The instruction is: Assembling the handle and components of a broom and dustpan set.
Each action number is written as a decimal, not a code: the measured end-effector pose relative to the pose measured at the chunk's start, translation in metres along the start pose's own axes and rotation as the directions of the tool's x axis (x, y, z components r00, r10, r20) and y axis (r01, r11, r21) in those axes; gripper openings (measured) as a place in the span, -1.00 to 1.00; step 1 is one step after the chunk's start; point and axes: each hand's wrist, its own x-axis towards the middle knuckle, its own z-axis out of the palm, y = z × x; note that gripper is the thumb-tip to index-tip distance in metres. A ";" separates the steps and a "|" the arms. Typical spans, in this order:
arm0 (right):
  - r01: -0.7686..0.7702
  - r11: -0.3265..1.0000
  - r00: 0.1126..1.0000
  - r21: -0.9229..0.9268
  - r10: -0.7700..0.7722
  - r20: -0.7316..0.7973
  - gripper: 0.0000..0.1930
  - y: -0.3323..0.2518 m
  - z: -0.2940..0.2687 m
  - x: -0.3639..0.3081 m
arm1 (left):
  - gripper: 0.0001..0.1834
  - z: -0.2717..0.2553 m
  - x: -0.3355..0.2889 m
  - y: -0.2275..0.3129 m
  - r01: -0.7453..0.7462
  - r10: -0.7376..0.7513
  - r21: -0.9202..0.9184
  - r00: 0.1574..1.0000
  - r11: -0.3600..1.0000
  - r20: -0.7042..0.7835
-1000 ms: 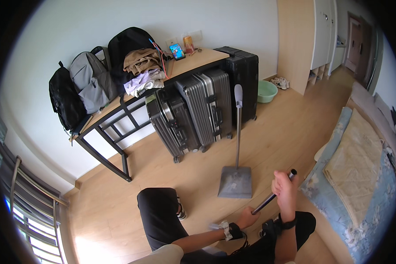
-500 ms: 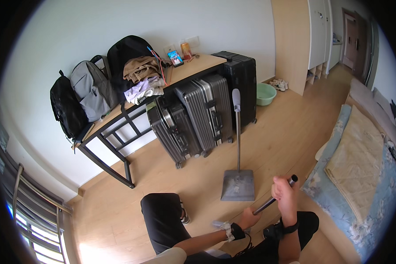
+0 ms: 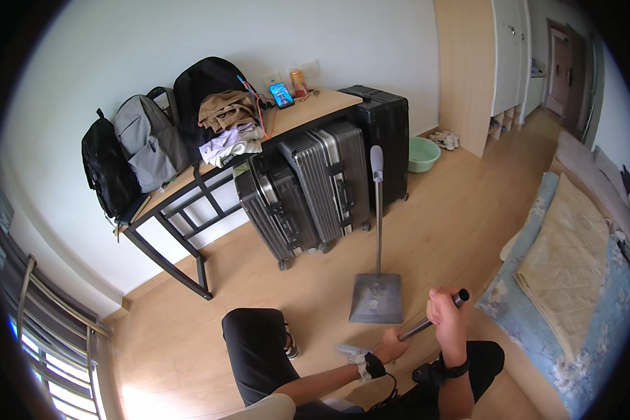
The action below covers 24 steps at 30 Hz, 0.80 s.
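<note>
A broom with a dark metal handle (image 3: 418, 329) slants across in front of me. My right hand (image 3: 446, 313) is wrapped round it near its upper end. Lower on the same handle, my left hand (image 3: 392, 346) grips it with closed fingers. The pale grey broom head (image 3: 353, 349) is low over the floor beside my left hand, blurred and partly covered by that hand and wrist. Just beyond it a grey dustpan (image 3: 376, 299) rests on the floor, its long handle (image 3: 379, 224) standing upright. Greyish debris lies in the pan.
Several dark suitcases (image 3: 329, 178) stand under and beside a desk (image 3: 315, 108) bearing bags, clothes and a phone. A green basin (image 3: 422, 155) and shoes (image 3: 444, 140) sit farther back. At right is a bed (image 3: 574, 280); my knee (image 3: 253, 343) is at lower left.
The broom head has moved slightly away from me and shows more beside my left hand. My right hand has shifted a little left and down, still gripping the handle.
</note>
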 end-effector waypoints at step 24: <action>-0.039 0.989 0.945 0.139 0.082 -0.317 -0.70 0.039 -0.052 0.053 | -0.68 0.019 0.037 -0.020 0.084 -0.082 0.079 0.996 0.993 -0.035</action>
